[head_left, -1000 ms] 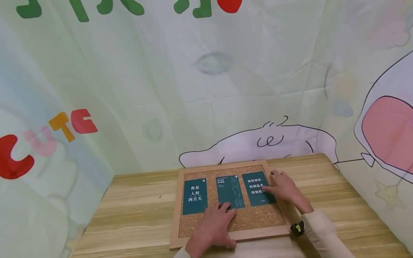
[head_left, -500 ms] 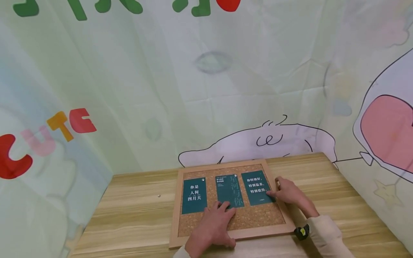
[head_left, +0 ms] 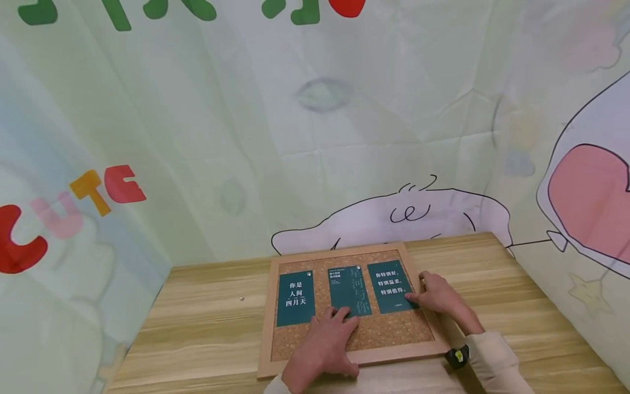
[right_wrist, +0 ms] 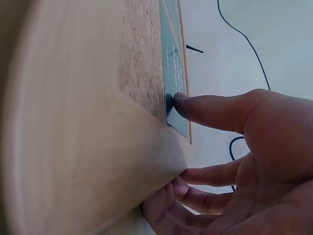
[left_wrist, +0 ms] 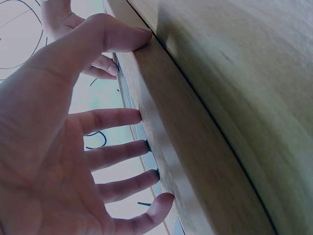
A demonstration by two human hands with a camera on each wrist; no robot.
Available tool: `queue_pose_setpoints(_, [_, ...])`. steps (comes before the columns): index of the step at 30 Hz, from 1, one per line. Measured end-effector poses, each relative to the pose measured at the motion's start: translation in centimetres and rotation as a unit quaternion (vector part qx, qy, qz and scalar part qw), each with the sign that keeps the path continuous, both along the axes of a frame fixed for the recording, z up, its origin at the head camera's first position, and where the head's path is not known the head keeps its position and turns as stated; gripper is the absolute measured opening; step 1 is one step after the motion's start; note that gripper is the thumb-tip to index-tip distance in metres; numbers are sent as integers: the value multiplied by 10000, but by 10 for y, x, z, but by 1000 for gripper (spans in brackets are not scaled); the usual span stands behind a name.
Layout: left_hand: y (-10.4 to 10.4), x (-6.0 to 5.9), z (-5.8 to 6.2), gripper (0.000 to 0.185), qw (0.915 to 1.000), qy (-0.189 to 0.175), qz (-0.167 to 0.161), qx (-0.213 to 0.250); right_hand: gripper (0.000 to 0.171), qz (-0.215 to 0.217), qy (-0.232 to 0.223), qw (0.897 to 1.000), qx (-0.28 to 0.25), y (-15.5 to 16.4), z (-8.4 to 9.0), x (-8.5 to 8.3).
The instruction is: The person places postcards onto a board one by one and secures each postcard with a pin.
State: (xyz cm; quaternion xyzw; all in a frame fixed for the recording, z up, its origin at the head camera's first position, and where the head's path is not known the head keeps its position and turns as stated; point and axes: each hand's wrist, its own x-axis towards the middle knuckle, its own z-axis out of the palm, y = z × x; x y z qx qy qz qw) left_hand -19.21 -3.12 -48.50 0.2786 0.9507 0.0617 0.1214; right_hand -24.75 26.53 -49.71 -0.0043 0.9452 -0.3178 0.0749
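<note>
A wood-framed cork board (head_left: 394, 331) lies flat, bearing three dark green cards with white lettering: a left card (head_left: 295, 316), a middle card (head_left: 342, 298) and a right card (head_left: 386, 301). My left hand (head_left: 322, 347) rests with spread fingers at the middle card's lower edge. In the left wrist view its thumb (left_wrist: 124, 38) touches the front of the frame. My right hand (head_left: 438, 295) grips the board's right side. In the right wrist view its thumb (right_wrist: 195, 107) presses the right card's lower corner, and its fingers (right_wrist: 161, 208) curl against the frame's outer edge.
The board is on a wood-grain table (head_left: 197, 323). A small push pin (head_left: 241, 299) lies left of it. Similar pins stand in the top right corners of the left card, at its pin (head_left: 309, 273), and the middle card. A printed cloth (head_left: 221, 137) hangs behind.
My right hand has slid slightly outward and toward me, its thumb moving from the right card's lettering to its lower right edge. My left hand stays in place.
</note>
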Motion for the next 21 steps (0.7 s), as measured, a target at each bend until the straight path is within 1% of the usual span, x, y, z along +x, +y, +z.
queue_pose_setpoints(5, [0,0,0,85,10000,-33,11,-4,73,-28,-26,10000,-63,-1,1,1])
queue_pose_setpoints(12, [0,1,0,85,10000,-2,0,-16,73,-56,-34,10000,3,-1,2,0])
queue_pose_setpoints(17, [1,-2,0,86,10000,-7,-42,-87,71,-117,-52,9999,16,0,1,0])
queue_pose_setpoints(21, [1,-5,-1,90,9999,-80,-33,-90,69,-169,-75,9998,52,-1,0,-1])
